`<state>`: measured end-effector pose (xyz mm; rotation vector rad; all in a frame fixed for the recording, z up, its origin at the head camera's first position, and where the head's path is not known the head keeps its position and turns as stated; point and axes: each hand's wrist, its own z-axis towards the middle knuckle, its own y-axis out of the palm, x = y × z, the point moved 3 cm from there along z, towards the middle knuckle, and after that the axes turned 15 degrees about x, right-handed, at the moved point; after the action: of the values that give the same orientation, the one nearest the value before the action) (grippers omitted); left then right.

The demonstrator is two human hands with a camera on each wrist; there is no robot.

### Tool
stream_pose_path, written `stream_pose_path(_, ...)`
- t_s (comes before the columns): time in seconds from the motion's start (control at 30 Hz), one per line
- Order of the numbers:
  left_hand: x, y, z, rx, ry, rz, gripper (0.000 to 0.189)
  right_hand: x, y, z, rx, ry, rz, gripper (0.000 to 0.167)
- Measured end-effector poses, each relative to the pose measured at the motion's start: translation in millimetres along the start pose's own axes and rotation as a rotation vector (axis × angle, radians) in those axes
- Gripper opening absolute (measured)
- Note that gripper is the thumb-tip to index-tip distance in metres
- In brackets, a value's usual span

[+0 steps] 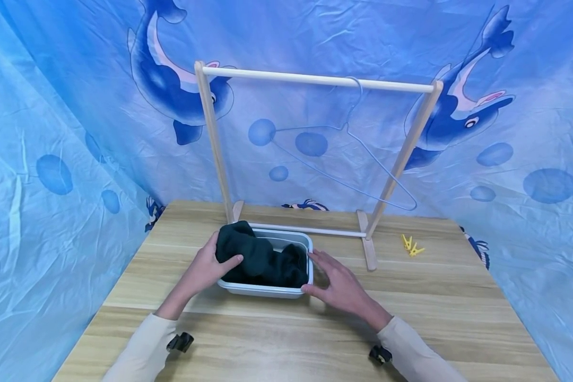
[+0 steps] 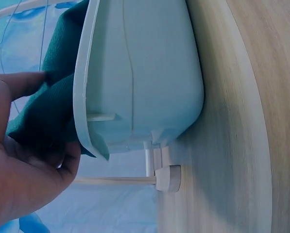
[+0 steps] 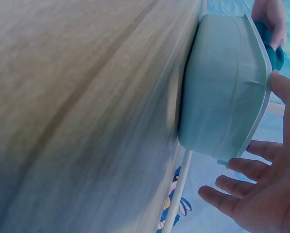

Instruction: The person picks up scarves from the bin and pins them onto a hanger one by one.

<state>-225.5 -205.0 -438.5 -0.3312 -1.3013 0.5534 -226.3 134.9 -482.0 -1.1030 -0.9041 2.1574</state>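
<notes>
One dark-green cloth (image 1: 258, 260), stretched left-to-right in one tub (image 1: 262, 291), was pinched by the left hand (image 1: 207, 269); right hand (image 1: 340, 284) spread.

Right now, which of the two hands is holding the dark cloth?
The left hand: the cloth is in its grip, while the right hand only touches the tub.

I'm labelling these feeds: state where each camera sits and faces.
Head: head-worn, facing forward and down at tub, cloth; left grip, right grip, sleeves show.
Left wrist: wrist-worn, facing tub's side, cloth; left grip shows.
Right wrist: wrist-worn, facing tub's side; right grip, left grip show.
Wrist views share tub, cloth, left grip.
</notes>
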Motion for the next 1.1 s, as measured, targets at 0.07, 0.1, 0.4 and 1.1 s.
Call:
stream_pose_path(0.07, -1.1, -0.2, 0.4, -0.007, -0.001, 0.039, 0.101, -0.2, -0.1, 0.2, 0.0, 0.002, -0.004, 0.085)
stream_pose_path(0.1, -1.5, -0.4, 0.6, -0.006, 0.001, 0.056, 0.102, -0.4, -0.1, 0.3, -0.001, 0.002, -0.005, 0.085)
stream_pose_path(0.4, 5.0, -0.6, -0.8, 0.12, 0.204, 0.247, 0.059, 1.1, 1.1, -0.8, 0.011, -0.006, -0.006, 0.084)
stream_pose_path(1.1, 10.2, 9.9, 3.2, 0.099, 0.41, 0.229, 0.067, 1.8, 1.2, -1.6, 0.019, -0.023, 0.0, 0.084)
